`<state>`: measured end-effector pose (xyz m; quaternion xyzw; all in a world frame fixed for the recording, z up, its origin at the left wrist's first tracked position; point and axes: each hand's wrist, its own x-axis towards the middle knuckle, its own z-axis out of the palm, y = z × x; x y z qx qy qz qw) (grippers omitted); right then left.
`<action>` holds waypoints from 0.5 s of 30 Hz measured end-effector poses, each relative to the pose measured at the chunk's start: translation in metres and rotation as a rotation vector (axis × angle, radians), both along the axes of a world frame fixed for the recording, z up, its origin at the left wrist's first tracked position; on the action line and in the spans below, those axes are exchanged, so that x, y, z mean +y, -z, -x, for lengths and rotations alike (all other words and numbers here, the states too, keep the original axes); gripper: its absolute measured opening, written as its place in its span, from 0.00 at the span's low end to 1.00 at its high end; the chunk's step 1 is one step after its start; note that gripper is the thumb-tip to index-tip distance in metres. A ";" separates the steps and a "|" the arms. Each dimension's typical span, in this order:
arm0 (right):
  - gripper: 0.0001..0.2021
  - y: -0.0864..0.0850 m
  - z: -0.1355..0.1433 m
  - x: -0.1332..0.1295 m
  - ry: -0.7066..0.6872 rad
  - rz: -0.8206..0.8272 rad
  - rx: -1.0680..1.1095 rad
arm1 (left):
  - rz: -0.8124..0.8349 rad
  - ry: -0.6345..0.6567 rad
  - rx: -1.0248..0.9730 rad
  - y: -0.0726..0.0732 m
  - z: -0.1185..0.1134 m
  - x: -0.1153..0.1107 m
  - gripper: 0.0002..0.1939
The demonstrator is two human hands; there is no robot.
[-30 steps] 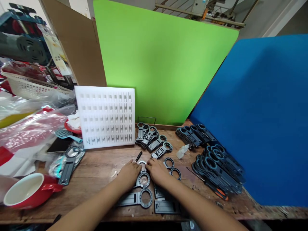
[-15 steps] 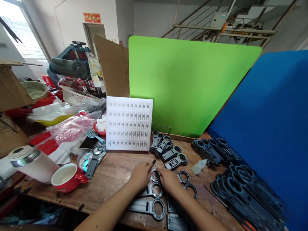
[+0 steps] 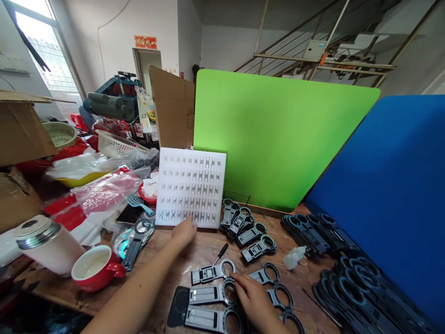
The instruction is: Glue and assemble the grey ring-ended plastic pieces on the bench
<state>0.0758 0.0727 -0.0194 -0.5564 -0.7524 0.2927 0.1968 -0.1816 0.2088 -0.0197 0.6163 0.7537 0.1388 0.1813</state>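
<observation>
From my camera I see the upper grey ring-ended plate [image 3: 208,273] lying flat on the desk [image 3: 182,268], near the middle. Its long axis goes about from 9 to 3 o'clock, with the ring at the 3 o'clock end. The right hand [image 3: 255,297] is the nearer one: it comes from 5 o'clock, fingers close together, and the fingertips are at the ring edge. If they pinch it, I cannot tell. The left hand [image 3: 184,231] is apart from this plate, toward 11 o'clock, with the fingers at the lower edge of the white foam rack [image 3: 191,152]; its grip I cannot tell also. A small black screwdriver [image 3: 221,253] lies just beside the ring, at 12 o'clock. Farther, toward 3 o'clock, is the small plastic bottle [image 3: 295,257].
</observation>
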 end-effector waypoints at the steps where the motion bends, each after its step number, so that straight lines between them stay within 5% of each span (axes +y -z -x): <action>1: 0.17 0.002 0.001 -0.001 0.006 0.007 0.021 | -0.013 -0.021 -0.024 0.001 -0.001 0.002 0.18; 8: 0.16 -0.004 0.005 0.000 -0.002 -0.082 0.076 | -0.190 -0.043 -0.105 -0.001 -0.002 -0.020 0.17; 15: 0.15 -0.022 0.017 0.013 -0.087 -0.375 -0.005 | -0.179 0.387 -0.138 -0.006 -0.047 -0.108 0.14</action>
